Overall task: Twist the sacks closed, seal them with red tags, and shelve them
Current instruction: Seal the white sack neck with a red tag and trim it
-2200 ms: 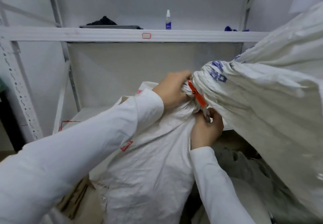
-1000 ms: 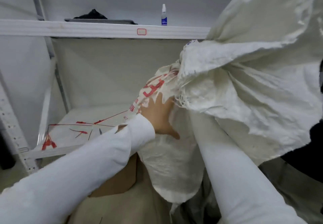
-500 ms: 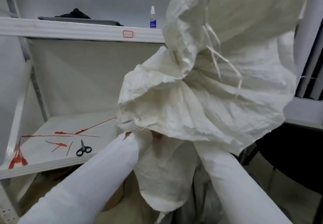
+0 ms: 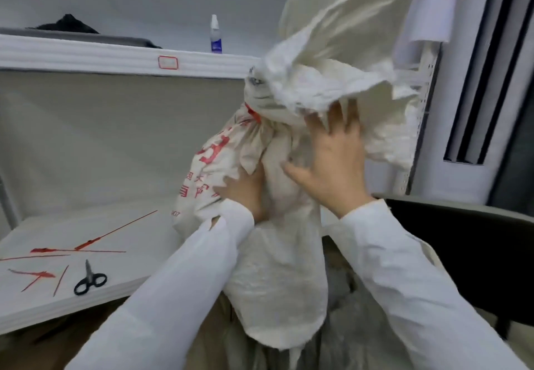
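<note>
A white woven sack [image 4: 277, 268] with red print hangs in front of the shelf, its neck twisted and bound by a red tag [image 4: 250, 111]. Above the tag the sack's loose top [image 4: 326, 86] flares out to the right. My left hand [image 4: 245, 196] grips the sack's body just below the neck, partly hidden by folds. With fingers spread, my right hand [image 4: 332, 164] presses flat against the sack's right side near the neck. Several loose red tags [image 4: 86, 245] lie on the lower shelf board [image 4: 135, 225].
Black scissors [image 4: 89, 280] lie near the board's front edge. The upper shelf [image 4: 86, 57] carries a small spray bottle [image 4: 216, 37] and a dark bundle [image 4: 66, 22]. A dark container [image 4: 468, 242] stands at right. More sacks [image 4: 361, 326] lie below.
The sack has swung left toward the shelf and its tagged neck now shows. My right hand has come out from behind the cloth and lies spread on the sack.
</note>
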The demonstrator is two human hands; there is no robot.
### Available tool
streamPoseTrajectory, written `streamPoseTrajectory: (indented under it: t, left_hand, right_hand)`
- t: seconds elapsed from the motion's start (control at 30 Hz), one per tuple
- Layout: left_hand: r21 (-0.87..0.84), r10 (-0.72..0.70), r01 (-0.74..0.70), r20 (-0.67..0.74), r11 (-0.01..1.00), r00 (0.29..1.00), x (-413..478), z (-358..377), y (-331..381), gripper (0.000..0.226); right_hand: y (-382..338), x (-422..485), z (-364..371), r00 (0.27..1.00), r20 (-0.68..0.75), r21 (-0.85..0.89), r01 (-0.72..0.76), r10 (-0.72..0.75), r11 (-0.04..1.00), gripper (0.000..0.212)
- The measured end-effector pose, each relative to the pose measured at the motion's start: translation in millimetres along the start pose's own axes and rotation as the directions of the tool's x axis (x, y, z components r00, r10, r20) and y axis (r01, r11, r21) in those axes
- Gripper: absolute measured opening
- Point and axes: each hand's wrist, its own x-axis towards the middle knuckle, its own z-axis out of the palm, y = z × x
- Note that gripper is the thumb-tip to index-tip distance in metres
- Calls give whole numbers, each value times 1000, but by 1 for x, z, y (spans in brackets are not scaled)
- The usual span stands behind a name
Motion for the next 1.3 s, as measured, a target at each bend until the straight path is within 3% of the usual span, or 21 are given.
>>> streamPoseTrajectory:
  t: [0.07, 0.13, 0.27, 0.37, 0.53, 0.63, 0.73, 0.83, 0.93, 1.0, 1.07, 1.13, 1.2, 1.23, 1.3]
  left_hand:
    - [17, 53, -54, 33, 998, 998, 0, -6, -6, 117]
    - [33, 75, -76, 43, 997, 996, 2, -7, -12, 120]
    - [55, 104, -108, 56, 993, 993, 8, -4, -9, 123]
    - [87, 125, -128, 39, 988, 991, 14, -2, -7, 121]
    - [71, 182, -185, 46, 980, 982, 40, 1, -20, 124]
    - [18, 225, -226, 52, 974, 973, 59, 2, -33, 126]
    - [-59, 286, -284, 25, 957, 958, 60, 4, -44, 118]
    - [-82, 292, -289, 34, 954, 956, 43, 3, -57, 125]
    - [141, 307, -317, 89, 938, 948, 26, 9, -61, 119]
    - [183, 339, -349, 85, 919, 937, 25, 16, -58, 104]
    - [175, 365, -371, 68, 912, 929, 29, 21, -52, 93]
    - [186, 379, -384, 62, 904, 923, 32, 22, -45, 87]
    - [211, 395, -397, 54, 893, 917, 33, 26, -38, 81]
    - [227, 406, -404, 39, 886, 913, 32, 28, -35, 77]
    - [242, 423, -413, 11, 878, 906, 30, 33, -29, 71]
  right_hand:
    - [34, 9, 17, 977, 173, 43, -129, 120, 991, 85]
    - [60, 13, 32, 935, 292, 206, -267, 201, 941, 104]
    - [65, 5, 74, 851, 502, 469, -420, 157, 777, 125]
    - [54, 1, 102, 847, 526, 511, -384, 74, 769, 139]
    - [52, 11, 140, 795, 601, 324, -331, 78, 886, 150]
    - [52, 18, 156, 804, 585, 264, -309, 103, 914, 143]
    - [54, 22, 164, 811, 571, 303, -354, 129, 885, 133]
    - [63, 25, 170, 811, 568, 318, -370, 137, 873, 126]
    - [65, 25, 167, 816, 518, 156, -385, 257, 910, 98]
    - [53, 25, 159, 864, 418, -81, -272, 280, 959, 57]
    - [37, 25, 146, 943, 289, -241, -96, 166, 966, 31]
    - [25, 33, 129, 992, 103, -294, 97, -69, 951, 30]
    - [19, 50, 116, 935, -156, -333, 254, -319, 908, 22]
    - [16, 62, 108, 901, -210, -360, 290, -379, 887, 26]
    - [8, 86, 93, 906, -166, -408, 296, -389, 864, 38]
